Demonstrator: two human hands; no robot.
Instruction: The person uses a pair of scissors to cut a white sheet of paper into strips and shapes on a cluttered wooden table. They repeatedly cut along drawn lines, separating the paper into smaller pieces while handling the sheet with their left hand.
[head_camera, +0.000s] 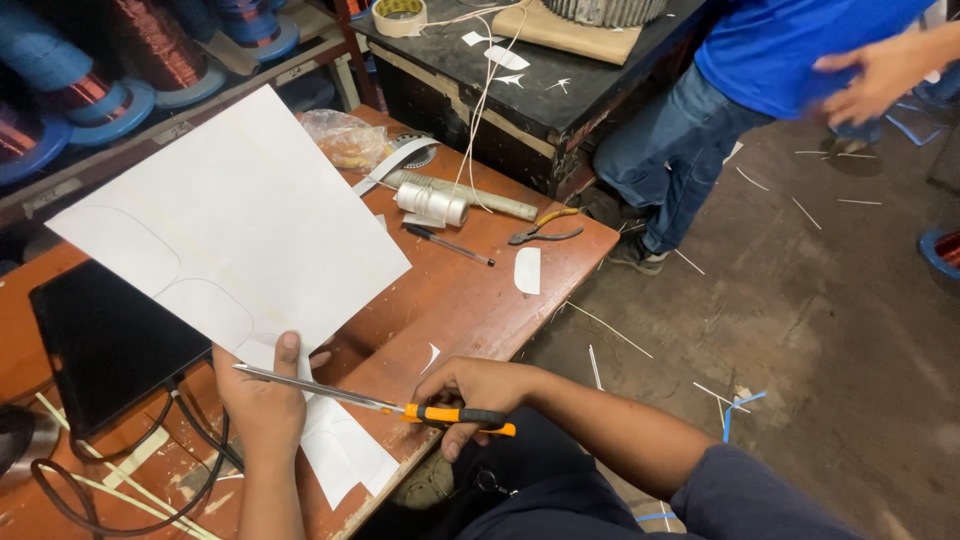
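My left hand (262, 398) pinches the near edge of a large white sheet (235, 225), thumb on top, and lifts it tilted above the wooden bench (470, 300). Rounded shapes are drawn on the sheet's lower part. My right hand (478, 388) grips the orange and black handles of long scissors (375, 402). The blades lie nearly flat and point left, crossing over my left hand just below the sheet's edge. Cut white paper pieces (345, 450) lie under the blades at the bench's front edge.
A black tablet (105, 340) with cables lies at left. Farther back sit a metal cylinder (432, 203), a pen (448, 244), pliers (542, 231), a plastic bag (345, 138) and a paper cutout (527, 270). Copper wire spools (150, 50) line the shelf. A person in blue (740, 90) stands right.
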